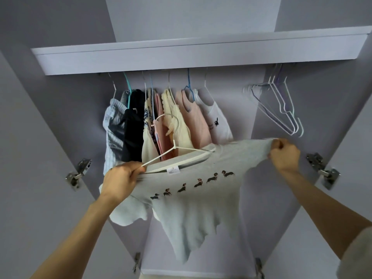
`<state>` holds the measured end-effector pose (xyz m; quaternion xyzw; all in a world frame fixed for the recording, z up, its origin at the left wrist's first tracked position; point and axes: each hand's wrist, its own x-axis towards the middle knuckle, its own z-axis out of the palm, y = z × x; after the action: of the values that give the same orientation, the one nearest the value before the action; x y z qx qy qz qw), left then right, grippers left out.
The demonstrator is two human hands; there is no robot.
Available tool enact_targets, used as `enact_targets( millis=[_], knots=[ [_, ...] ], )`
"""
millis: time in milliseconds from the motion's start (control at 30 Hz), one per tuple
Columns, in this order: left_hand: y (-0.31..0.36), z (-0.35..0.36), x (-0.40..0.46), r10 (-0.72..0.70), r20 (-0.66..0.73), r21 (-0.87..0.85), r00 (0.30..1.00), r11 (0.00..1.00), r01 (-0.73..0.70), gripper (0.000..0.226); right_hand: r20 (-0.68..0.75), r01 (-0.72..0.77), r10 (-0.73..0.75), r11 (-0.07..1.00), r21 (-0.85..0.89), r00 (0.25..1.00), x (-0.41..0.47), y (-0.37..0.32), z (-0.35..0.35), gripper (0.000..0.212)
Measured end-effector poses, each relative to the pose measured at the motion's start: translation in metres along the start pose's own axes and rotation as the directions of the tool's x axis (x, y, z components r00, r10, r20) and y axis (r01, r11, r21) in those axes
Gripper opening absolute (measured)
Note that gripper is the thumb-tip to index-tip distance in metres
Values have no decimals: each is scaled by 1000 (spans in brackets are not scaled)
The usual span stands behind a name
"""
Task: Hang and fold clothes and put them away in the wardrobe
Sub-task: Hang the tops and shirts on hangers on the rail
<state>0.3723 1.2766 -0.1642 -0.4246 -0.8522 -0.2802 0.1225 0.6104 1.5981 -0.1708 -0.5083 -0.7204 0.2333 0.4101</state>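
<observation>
A pale grey T-shirt (201, 206) with a row of small dachshund prints is stretched out in front of the open wardrobe. A white wire hanger (174, 147) is partly inside its neck opening, hook pointing up. My left hand (120, 181) grips the shirt's left shoulder together with the hanger's left end. My right hand (284, 153) pinches the shirt's right shoulder edge and pulls it outward. Several clothes on hangers (165, 121) hang on the rail behind: blue, black, cream, pink and white.
A white shelf (201, 55) runs above the rail. Several empty hangers (281, 105) hang at the right of the rail. Both wardrobe doors stand open, with metal hinges (78, 174) on the left and hinges (322, 170) on the right.
</observation>
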Motion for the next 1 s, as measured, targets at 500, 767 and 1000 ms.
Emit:
enact_targets(
  millis=[500,767,1000],
  knots=[
    [11,2,7,-40,-23,-88,999,995,38,18,460,596,-553,801,64,695,-42,-17,9,40],
    [19,30,11,18,110,-303,994,953,17,12,542,637,-551,770,38,634,-50,-21,10,17],
    [11,43,14,-28,326,-218,945,970,104,19,607,543,-375,832,-114,701,-39,3,-18,29]
  ],
)
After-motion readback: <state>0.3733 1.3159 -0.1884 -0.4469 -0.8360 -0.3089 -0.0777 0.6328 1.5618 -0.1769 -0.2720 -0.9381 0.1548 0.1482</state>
